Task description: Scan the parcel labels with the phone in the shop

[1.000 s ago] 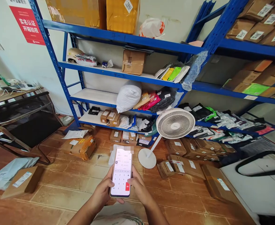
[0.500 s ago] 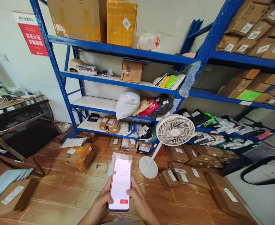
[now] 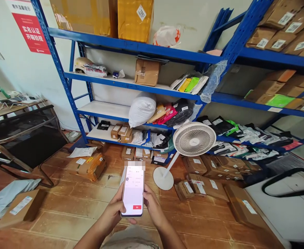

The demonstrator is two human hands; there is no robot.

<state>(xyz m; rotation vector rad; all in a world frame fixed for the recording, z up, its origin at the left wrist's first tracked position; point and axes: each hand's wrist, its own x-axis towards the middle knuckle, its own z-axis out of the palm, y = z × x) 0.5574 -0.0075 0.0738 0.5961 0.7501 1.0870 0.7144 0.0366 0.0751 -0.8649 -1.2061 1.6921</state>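
Observation:
A smartphone (image 3: 133, 193) stands upright between my hands, its lit white screen facing me with a red button near the bottom. My left hand (image 3: 117, 204) grips its left edge, the thumb resting at the lower left of the screen. Along the right edge, my right hand (image 3: 152, 204) holds it too, with the thumb by the phone's side. Some fingers are hidden behind the phone. A pale item on the floor shows partly behind the phone; I cannot make out what it is.
Blue shelving (image 3: 131, 83) with parcels and bags spans the far wall. A white pedestal fan (image 3: 194, 140) stands ahead to the right. Cardboard boxes (image 3: 86, 166) lie on the tiled floor (image 3: 71, 214). A black chair (image 3: 22, 131) is at left, a white surface (image 3: 294, 200) at right.
The phone and both hands sit slightly higher in view, and more of my forearms shows. My right thumb has moved off the screen toward the phone's edge. The camera has tilted slightly down.

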